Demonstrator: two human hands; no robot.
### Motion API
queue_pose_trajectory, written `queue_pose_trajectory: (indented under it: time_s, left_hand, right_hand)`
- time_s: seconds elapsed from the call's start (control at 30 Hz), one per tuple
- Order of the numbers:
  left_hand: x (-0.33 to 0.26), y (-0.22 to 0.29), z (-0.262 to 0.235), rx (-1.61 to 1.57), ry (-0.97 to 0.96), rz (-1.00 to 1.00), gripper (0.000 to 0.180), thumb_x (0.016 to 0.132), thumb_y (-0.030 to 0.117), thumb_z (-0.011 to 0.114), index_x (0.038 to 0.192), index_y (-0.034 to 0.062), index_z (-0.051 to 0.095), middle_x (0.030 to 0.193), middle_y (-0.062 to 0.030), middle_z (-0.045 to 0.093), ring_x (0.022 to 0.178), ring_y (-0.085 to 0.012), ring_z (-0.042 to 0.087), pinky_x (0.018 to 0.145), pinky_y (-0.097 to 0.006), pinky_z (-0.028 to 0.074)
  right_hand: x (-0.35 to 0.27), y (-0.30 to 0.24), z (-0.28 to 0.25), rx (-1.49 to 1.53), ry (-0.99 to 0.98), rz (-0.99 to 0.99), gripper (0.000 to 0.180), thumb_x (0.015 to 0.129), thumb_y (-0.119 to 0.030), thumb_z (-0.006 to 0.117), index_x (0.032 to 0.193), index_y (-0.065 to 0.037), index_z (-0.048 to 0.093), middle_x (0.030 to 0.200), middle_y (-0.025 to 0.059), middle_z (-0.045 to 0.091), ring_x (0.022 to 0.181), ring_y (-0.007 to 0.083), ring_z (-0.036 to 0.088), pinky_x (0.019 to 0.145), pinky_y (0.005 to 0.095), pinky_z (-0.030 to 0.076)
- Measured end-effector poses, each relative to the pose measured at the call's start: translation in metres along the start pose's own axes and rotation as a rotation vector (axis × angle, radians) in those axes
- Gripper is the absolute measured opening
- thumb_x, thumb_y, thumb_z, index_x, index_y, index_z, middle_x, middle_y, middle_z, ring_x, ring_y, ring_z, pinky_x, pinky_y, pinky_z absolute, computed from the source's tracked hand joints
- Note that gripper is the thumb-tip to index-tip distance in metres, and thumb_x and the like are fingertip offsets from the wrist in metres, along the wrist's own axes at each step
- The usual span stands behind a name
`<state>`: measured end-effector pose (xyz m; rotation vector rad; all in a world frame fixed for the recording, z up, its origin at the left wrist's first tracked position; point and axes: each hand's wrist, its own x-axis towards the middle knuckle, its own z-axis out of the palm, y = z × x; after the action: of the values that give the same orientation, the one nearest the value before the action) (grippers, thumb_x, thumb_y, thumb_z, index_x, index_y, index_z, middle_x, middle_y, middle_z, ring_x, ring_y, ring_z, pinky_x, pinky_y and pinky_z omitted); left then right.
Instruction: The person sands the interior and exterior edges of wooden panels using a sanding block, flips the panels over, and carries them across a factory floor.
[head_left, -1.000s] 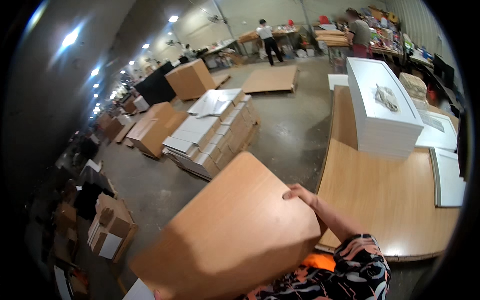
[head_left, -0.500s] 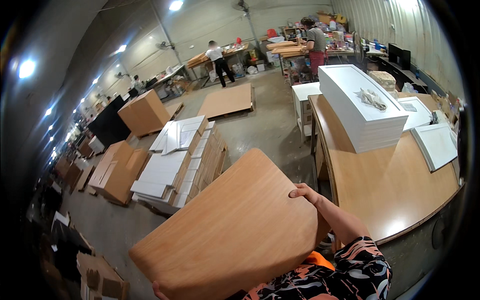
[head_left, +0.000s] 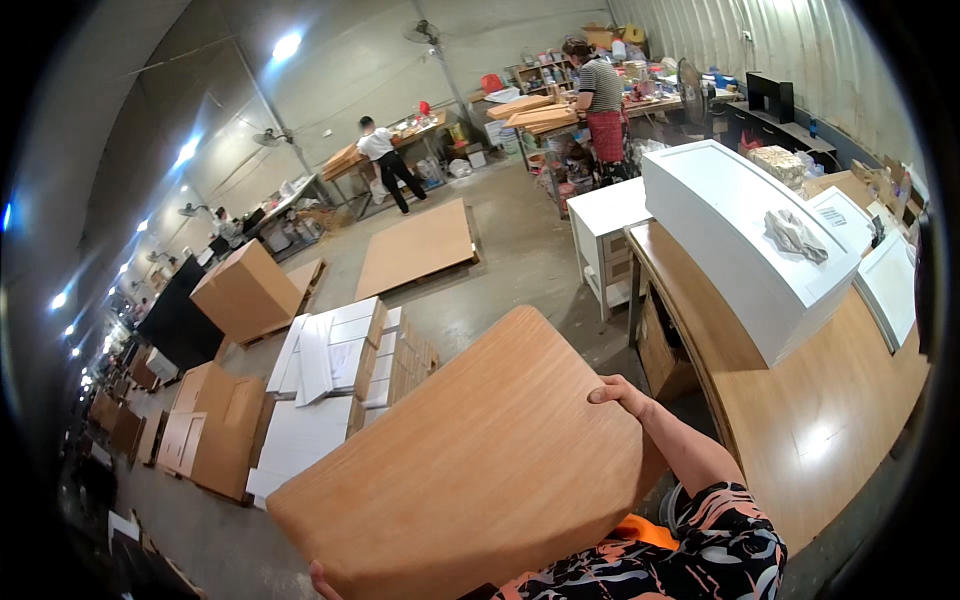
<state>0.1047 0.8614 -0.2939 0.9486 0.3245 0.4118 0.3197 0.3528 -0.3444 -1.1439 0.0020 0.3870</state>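
Observation:
A large light-brown wooden board [head_left: 470,450] with rounded corners is held tilted in front of my body. My right hand [head_left: 624,396] grips its right edge, thumb on the upper face and the other fingers mostly hidden behind the edge. At the board's lower left corner my left hand [head_left: 322,582] shows only a fingertip or thumb around the edge; the rest lies hidden beneath the board. Close to my right forearm stands a wood-topped table [head_left: 790,440], apart from the board.
On the table sits a stack of white panels [head_left: 750,240] with a crumpled cloth [head_left: 795,236] on top. Stacked white boards [head_left: 320,400] and cardboard boxes [head_left: 205,425] stand at left. A flat brown sheet [head_left: 420,248] lies ahead; two people [head_left: 388,160] work at far benches.
My view has turned right and I have moved forward, so the table and stacks sit nearer. The board stays in both hands at nearly the same tilt.

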Motion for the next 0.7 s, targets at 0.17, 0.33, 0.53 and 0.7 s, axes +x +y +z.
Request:
queue_pose_trajectory:
  time_s: [0.17, 0.33, 0.53, 0.7]
  left_hand:
    - [0.124, -0.037, 0.039, -0.099, -0.152, -0.026, 0.062, 0.088, 0.047, 0.054, 0.133, 0.0044, 0.051, 0.134, -0.0126, 0.054, 0.119, -0.0307, 0.052, 0.098, -0.045, 0.045]
    - [0.303, -0.089, 0.060, 0.036, -0.344, -0.151, 0.072, 0.080, 0.055, 0.060, 0.134, 0.0084, 0.050, 0.134, -0.0092, 0.054, 0.118, -0.0292, 0.051, 0.096, -0.046, 0.045]
    - [0.447, -0.129, 0.174, 0.056, -0.528, -0.398, 0.078, 0.076, 0.055, 0.061, 0.138, 0.0101, 0.048, 0.133, -0.0093, 0.054, 0.118, -0.0313, 0.051, 0.096, -0.047, 0.044]
    - [0.551, -0.159, 0.268, 0.136, -0.724, -0.414, 0.080, 0.075, 0.056, 0.063, 0.139, 0.0110, 0.047, 0.134, -0.0087, 0.053, 0.118, -0.0310, 0.051, 0.096, -0.048, 0.044]
  right_hand:
    - [0.060, -0.004, -0.039, -0.113, 0.134, -0.127, 0.058, 0.072, -0.026, 0.073, 0.121, 0.005, 0.061, 0.107, 0.0096, 0.066, 0.098, 0.0204, 0.063, 0.086, 0.0366, 0.050]
    - [0.105, -0.036, -0.062, -0.033, 0.231, -0.160, 0.046, 0.077, -0.027, 0.072, 0.112, 0.002, 0.062, 0.098, 0.0049, 0.064, 0.097, 0.0166, 0.060, 0.091, 0.0338, 0.045]
    - [0.143, -0.048, -0.103, -0.082, 0.448, -0.253, 0.046, 0.076, -0.028, 0.073, 0.109, 0.002, 0.063, 0.092, 0.0040, 0.062, 0.092, 0.0174, 0.058, 0.092, 0.0351, 0.042]
    - [0.183, -0.046, -0.125, 0.028, 0.594, -0.326, 0.043, 0.076, -0.026, 0.072, 0.107, 0.002, 0.065, 0.097, 0.0069, 0.065, 0.093, 0.0189, 0.059, 0.092, 0.0349, 0.043]
